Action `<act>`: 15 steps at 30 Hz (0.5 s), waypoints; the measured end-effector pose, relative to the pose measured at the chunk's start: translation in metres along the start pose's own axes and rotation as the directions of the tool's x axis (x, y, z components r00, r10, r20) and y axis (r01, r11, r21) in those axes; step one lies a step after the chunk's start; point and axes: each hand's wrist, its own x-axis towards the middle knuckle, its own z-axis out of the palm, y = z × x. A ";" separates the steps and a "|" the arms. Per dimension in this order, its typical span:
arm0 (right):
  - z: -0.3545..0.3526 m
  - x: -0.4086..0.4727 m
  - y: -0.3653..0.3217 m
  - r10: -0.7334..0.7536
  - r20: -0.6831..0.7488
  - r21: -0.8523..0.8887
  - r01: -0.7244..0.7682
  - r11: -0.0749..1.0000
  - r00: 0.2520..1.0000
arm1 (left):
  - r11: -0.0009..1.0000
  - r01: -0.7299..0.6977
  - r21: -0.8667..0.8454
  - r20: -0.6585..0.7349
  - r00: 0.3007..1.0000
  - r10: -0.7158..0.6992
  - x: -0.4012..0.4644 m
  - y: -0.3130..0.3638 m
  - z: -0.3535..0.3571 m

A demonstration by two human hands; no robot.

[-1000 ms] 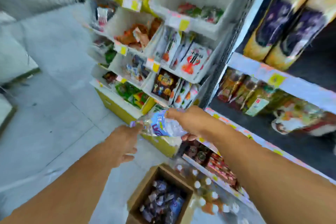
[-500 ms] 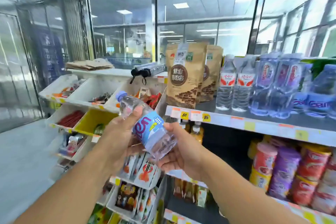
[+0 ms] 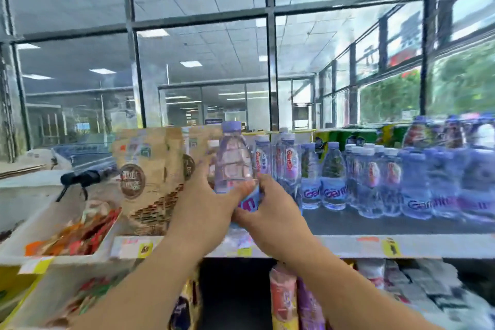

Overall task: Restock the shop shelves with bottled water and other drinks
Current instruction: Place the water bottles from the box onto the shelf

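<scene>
At frame centre, the water bottle (image 3: pixel 233 161) stands upright above the front edge of the shelf (image 3: pixel 348 245). The left hand (image 3: pixel 203 203) and right hand (image 3: pixel 270 211) both hold it, fingers curled round its lower label. Stocked water bottles (image 3: pixel 375 182) stand in rows at centre right; brown pouches (image 3: pixel 144 169) stand just left of the held bottle.

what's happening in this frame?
A person is restocking a shop shelf with water. Both hands grip one water bottle, upright with its purple cap on: the left hand wraps its left side, the right hand holds its lower right. It sits at the shelf's front edge, between brown snack bags on the left and the row of shelved bottles on the right. Whether its base rests on the shelf is hidden.
</scene>
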 end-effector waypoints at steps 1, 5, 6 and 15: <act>-0.015 0.005 0.010 0.013 -0.047 -0.022 -0.014 1.000 0.999 | 1.000 -0.009 -0.016 0.048 0.999 0.010 0.006 0.003 0.019; -0.069 0.028 0.058 0.086 -0.150 -0.049 -0.094 0.994 0.985 | 1.000 0.016 0.001 0.287 0.958 -0.015 0.020 0.005 0.082; -0.080 0.034 0.069 0.095 -0.168 -0.062 -0.107 0.992 0.981 | 1.000 0.016 0.011 0.335 0.942 -0.019 0.021 0.004 0.094; -0.113 0.079 0.155 0.240 -0.173 -0.140 -0.265 0.954 0.955 | 0.990 0.095 0.100 0.465 0.876 -0.131 0.039 -0.031 0.167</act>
